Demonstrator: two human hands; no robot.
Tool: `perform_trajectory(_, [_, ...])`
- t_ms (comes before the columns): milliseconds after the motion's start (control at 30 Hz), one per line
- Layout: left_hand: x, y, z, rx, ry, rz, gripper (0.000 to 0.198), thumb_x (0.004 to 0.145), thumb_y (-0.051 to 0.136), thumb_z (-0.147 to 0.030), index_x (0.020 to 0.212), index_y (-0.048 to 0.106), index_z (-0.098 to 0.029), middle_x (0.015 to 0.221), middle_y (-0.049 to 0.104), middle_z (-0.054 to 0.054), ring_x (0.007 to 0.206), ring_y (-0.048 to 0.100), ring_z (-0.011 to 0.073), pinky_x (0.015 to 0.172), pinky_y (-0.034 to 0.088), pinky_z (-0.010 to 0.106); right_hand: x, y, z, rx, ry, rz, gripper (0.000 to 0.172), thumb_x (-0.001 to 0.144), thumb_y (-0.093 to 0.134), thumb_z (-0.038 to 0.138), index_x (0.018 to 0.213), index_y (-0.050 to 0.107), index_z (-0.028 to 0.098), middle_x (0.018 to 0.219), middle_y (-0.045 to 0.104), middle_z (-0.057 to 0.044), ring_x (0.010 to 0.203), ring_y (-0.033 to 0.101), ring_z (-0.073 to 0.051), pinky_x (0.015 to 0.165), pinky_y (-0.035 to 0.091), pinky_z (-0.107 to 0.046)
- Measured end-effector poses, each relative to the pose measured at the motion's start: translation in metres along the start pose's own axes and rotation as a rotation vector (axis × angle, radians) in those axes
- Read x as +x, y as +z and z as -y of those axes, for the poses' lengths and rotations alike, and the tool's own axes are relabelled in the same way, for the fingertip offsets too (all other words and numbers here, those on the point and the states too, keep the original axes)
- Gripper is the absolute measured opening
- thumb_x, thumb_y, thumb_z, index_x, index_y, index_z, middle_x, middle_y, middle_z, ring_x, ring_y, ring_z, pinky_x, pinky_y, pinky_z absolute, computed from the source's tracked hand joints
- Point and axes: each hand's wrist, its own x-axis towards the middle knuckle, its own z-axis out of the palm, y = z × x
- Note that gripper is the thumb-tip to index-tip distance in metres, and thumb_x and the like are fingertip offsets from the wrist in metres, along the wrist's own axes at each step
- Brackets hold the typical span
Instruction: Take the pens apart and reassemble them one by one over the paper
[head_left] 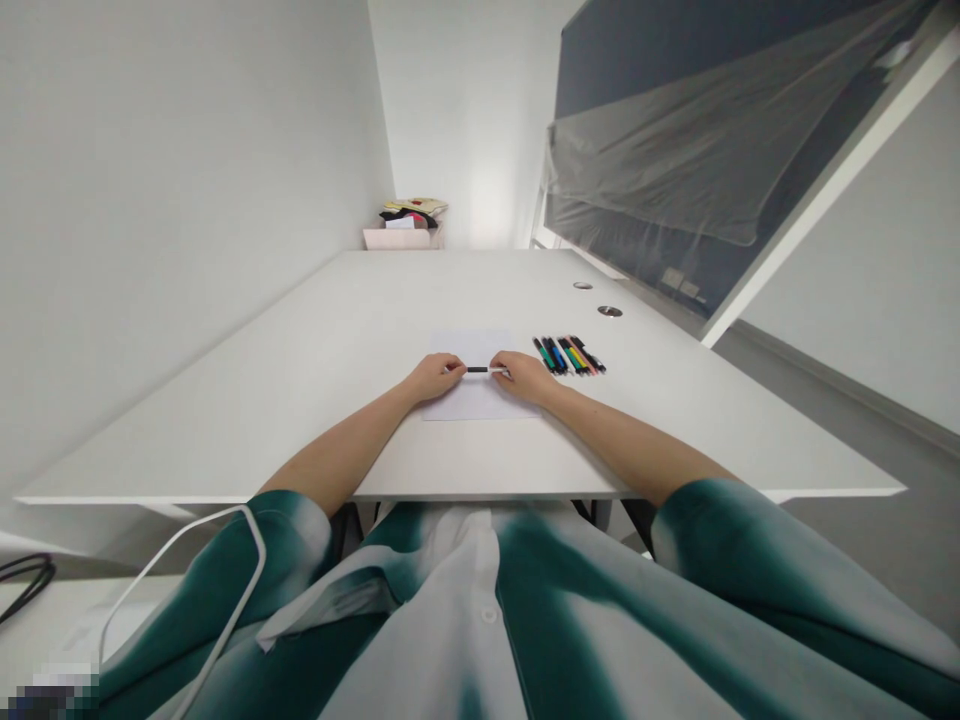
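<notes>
A slim black-and-white pen (477,370) lies level between my two hands, above or on a sheet of white paper (481,405). My left hand (437,378) pinches its dark left end, and the fingers cover that tip. At the white right end, my right hand (523,377) is closed around the pen with thumb and fingers. Just to the right of my right hand, several pens (570,355) in black, green, blue, yellow and pink lie side by side in a slanted row.
The white table (300,400) runs far ahead, with a wall along its left. Two round cable holes, a nearer one (610,311) among them, sit at the right edge. A pinkish box (397,239) with folded cloth stands at the far end. A plastic-draped dark panel (675,150) leans right.
</notes>
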Motion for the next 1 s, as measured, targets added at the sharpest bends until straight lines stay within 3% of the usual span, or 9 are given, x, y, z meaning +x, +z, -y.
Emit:
perform_trajectory(333, [-0.0021, -0.0011, -0.0021, -0.02, 0.038, -0.058, 0.019, 0.077, 0.058, -0.029, 0.088, 0.07, -0.018, 0.093, 0.072, 0.006, 0.088, 0.064, 0.0205, 0.087, 0.051, 0.034, -0.0022, 0.0015, -0.0035, -0.044, -0.093, -0.038, 0.025, 0.094, 0.051, 0.025, 0.109, 0.069, 0.017, 0.108, 0.07, -0.011, 0.103, 0.062, -0.021, 0.088, 0.043, -0.03])
perform_trajectory(567, [-0.0007, 0.0005, -0.0039, 0.007, 0.044, -0.096, 0.019, 0.076, 0.059, -0.028, 0.09, 0.068, -0.018, 0.093, 0.072, 0.006, 0.089, 0.064, 0.0212, 0.088, 0.05, 0.036, -0.003, -0.0006, 0.0011, -0.058, -0.048, 0.004, 0.032, 0.1, 0.041, 0.029, 0.112, 0.069, 0.017, 0.11, 0.07, -0.01, 0.099, 0.064, -0.019, 0.081, 0.043, -0.027])
perform_trajectory(800, [0.0003, 0.0011, 0.0, -0.017, 0.02, -0.004, 0.029, 0.086, 0.048, -0.035, 0.089, 0.071, -0.018, 0.09, 0.073, 0.006, 0.083, 0.065, 0.0205, 0.082, 0.051, 0.033, -0.0043, -0.0021, 0.0003, -0.048, -0.045, -0.01, 0.03, 0.099, 0.043, 0.028, 0.111, 0.069, 0.017, 0.11, 0.071, -0.01, 0.1, 0.065, -0.02, 0.084, 0.044, -0.027])
perform_trajectory(1000, [-0.0013, -0.0002, -0.0006, 0.015, 0.021, 0.023, 0.029, 0.085, 0.05, -0.033, 0.091, 0.072, -0.017, 0.091, 0.074, 0.008, 0.083, 0.066, 0.0211, 0.082, 0.051, 0.033, -0.0044, 0.0014, -0.0029, -0.044, 0.005, -0.009, 0.029, 0.092, 0.055, 0.026, 0.118, 0.063, 0.019, 0.109, 0.072, -0.008, 0.096, 0.066, -0.02, 0.081, 0.045, -0.028])
